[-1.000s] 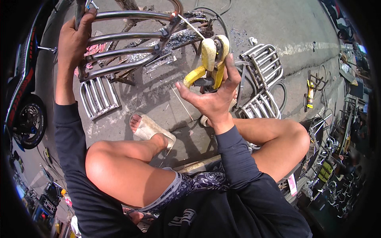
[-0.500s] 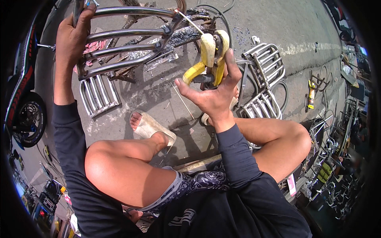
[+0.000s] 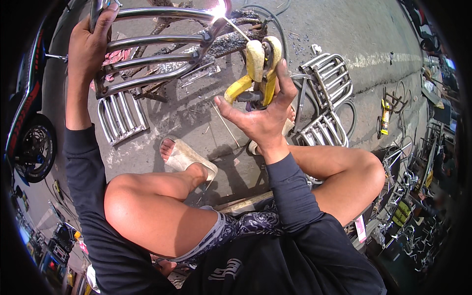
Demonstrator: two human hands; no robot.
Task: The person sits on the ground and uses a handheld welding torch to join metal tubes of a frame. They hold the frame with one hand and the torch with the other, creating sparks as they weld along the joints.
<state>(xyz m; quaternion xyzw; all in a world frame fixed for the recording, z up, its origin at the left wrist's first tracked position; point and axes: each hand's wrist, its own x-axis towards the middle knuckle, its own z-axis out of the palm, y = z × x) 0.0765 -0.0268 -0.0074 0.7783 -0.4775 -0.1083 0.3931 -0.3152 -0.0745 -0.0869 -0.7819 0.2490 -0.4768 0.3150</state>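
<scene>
My left hand (image 3: 91, 46) is closed around the left end of a shiny metal tube rack (image 3: 155, 43), whose several curved bars run to a darker side piece on the right. In my right hand (image 3: 263, 118) is a yellow welding electrode holder (image 3: 254, 64), gripped by its handle, with fingers partly hidden behind it. A thin pale welding rod (image 3: 237, 29) sticks out of its jaws up and to the left. At the rod's tip a bright white-purple arc (image 3: 220, 12) glows where the top bar meets the side piece.
A rough, spattered wooden support (image 3: 216, 46) lies beneath the rack. Finished-looking tube racks rest on the ground at left (image 3: 123, 118) and right (image 3: 327, 81). A dark cable (image 3: 284, 24) curves behind the holder. A motorcycle wheel (image 3: 37, 147) stands at far left; metal parts (image 3: 418, 216) crowd the right.
A bright arc has lit at the rod's tip on the rack joint. My right hand and the electrode holder have shifted slightly left; my left hand keeps its hold on the rack.
</scene>
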